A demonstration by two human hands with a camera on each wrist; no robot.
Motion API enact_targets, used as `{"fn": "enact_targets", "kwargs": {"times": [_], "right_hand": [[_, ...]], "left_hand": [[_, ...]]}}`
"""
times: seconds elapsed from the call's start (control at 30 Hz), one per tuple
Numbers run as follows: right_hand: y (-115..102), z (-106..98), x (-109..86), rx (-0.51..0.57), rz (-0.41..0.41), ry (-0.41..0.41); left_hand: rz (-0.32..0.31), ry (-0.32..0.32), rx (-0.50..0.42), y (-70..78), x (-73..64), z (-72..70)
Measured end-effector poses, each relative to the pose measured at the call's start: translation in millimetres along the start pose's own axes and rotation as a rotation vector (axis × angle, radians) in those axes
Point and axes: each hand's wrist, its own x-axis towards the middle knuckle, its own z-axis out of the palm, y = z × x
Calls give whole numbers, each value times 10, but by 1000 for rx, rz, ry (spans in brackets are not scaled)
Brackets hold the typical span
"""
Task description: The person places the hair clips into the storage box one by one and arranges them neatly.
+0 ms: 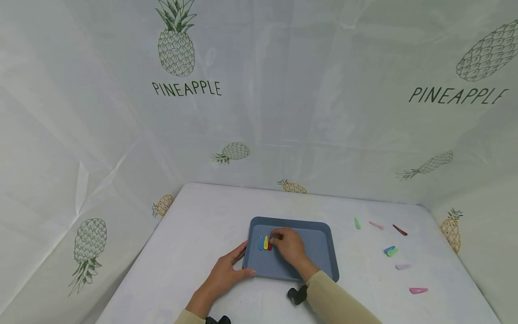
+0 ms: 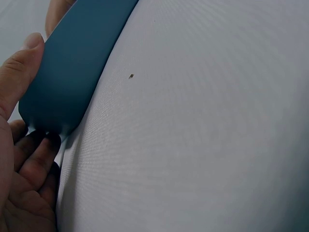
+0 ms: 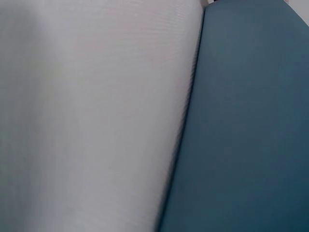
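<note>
A blue-grey tray (image 1: 315, 252) lies on the white table. My left hand (image 1: 224, 273) grips its near left corner, thumb along the front edge and fingers at the left side; the left wrist view shows these fingers curled against the tray wall (image 2: 72, 63). Inside the tray, a blue hair clip (image 1: 261, 243) and a yellow hair clip (image 1: 265, 243) lie side by side. My right hand (image 1: 289, 245) reaches over the tray and pinches a red hair clip (image 1: 270, 247) just right of the yellow one, its upper part hidden by the fingers. The right wrist view shows the tray's outer wall (image 3: 241, 121).
Right of the tray several loose clips lie scattered: a green clip (image 1: 357, 223), a light pink clip (image 1: 376, 225), a dark red clip (image 1: 399, 230), overlapping blue and green clips (image 1: 390, 251), a pale clip (image 1: 403, 266) and a pink clip (image 1: 418, 290). Pineapple-printed sheeting (image 1: 283, 112) surrounds the table.
</note>
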Motion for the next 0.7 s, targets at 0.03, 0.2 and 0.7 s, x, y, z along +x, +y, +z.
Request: {"fn": "enact_targets", "kwargs": {"times": [0.03,0.2,0.7], "right_hand": [[-1,-1,1,3,3,1],[-2,-7,10,5,5,-1],[55,-230,76,286,-49,-1]], "left_hand": [[-1,0,0,-1,1,-1],[7,0,-1,-4,1,-7],[-9,-6,-18,-15,-6,-5]]}}
